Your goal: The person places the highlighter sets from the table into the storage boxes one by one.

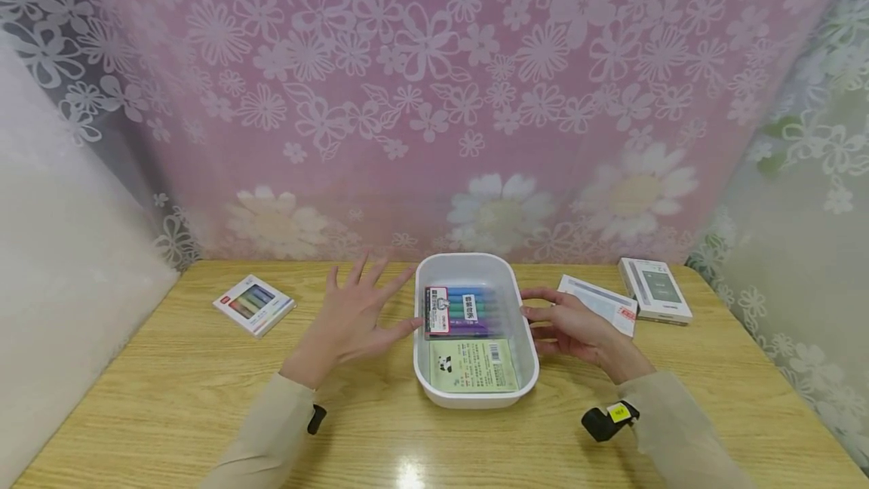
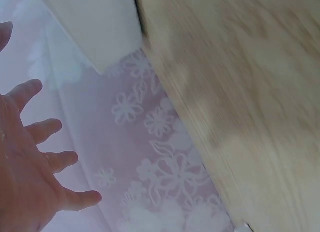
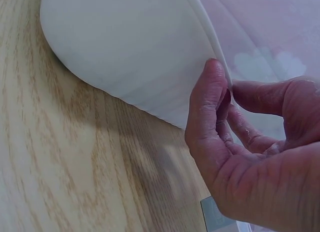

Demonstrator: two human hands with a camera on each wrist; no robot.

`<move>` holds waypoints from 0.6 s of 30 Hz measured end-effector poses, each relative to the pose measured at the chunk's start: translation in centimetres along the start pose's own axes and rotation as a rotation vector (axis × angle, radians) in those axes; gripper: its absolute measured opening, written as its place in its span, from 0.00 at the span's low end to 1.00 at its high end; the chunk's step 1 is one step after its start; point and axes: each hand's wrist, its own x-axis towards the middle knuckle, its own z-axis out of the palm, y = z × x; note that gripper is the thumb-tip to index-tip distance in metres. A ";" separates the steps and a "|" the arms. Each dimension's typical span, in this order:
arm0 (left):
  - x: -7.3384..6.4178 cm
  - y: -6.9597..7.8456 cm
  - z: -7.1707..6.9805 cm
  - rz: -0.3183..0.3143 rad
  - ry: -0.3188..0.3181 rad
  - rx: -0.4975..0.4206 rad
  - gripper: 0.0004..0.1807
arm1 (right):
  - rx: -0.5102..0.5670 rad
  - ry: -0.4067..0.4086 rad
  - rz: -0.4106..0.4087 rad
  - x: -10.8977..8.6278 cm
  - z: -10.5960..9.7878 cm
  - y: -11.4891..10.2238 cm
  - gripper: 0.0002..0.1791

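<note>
A white plastic box [image 1: 477, 400] with rounded corners stands in the middle of the table. A clear pack of blue, green and purple pens [image 1: 483, 312] lies in it. Nearer me, inside the same box, is a pale green packet [image 1: 473, 367] with a panda print and barcode. My left hand [image 1: 357, 318] is spread wide at its left side, thumb and index fingertips right by the rim; it holds nothing. Bent fingers of my right hand [image 1: 572, 329] hold the right rim, their tips against the wall in the right wrist view.
On the left lies a small white box with coloured sticks in its window [image 1: 254, 305]. Beyond my right hand are a flat white-and-blue packet [image 1: 600, 304] and a white box with a grey-green panel [image 1: 655, 290]. A pink flowered curtain [image 1: 380, 134] hangs behind the wooden table [image 1: 366, 429].
</note>
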 end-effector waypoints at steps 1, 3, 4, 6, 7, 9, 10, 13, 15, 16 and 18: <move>-0.1 -0.3 0.0 -0.005 0.001 0.003 0.43 | -0.001 0.002 0.001 0.0 0.0 0.0 0.29; -0.4 -0.8 0.0 -0.010 0.005 0.014 0.43 | -0.002 0.001 0.002 0.0 -0.1 0.0 0.29; -0.5 -1.1 0.0 -0.012 0.007 0.020 0.42 | -0.001 0.002 0.003 0.0 -0.1 0.0 0.29; -0.8 -1.7 0.0 -0.017 0.013 0.033 0.42 | 0.003 0.001 0.002 0.0 -0.1 0.0 0.29; -0.9 -2.1 0.0 -0.020 0.014 0.032 0.42 | 0.005 0.001 0.001 0.0 -0.1 0.0 0.29; -1.3 -2.7 -0.1 -0.031 0.011 0.026 0.42 | 0.006 -0.003 -0.004 0.1 0.0 0.0 0.29; -1.5 -3.1 -0.2 -0.039 0.009 0.022 0.42 | 0.006 -0.005 -0.005 0.1 0.0 0.0 0.29; -2.4 -4.2 -0.4 -0.068 -0.009 0.023 0.42 | 0.005 -0.010 -0.008 0.2 0.1 0.0 0.30; -3.0 -4.9 -0.6 -0.092 -0.025 0.023 0.42 | 0.006 -0.011 -0.008 0.2 0.1 0.0 0.30; -3.3 -5.3 -0.6 -0.103 -0.033 0.022 0.42 | 0.006 -0.009 -0.007 0.2 0.1 0.1 0.30; -3.8 -6.1 -0.7 -0.127 -0.052 0.021 0.42 | 0.009 -0.008 -0.008 0.2 0.1 0.1 0.29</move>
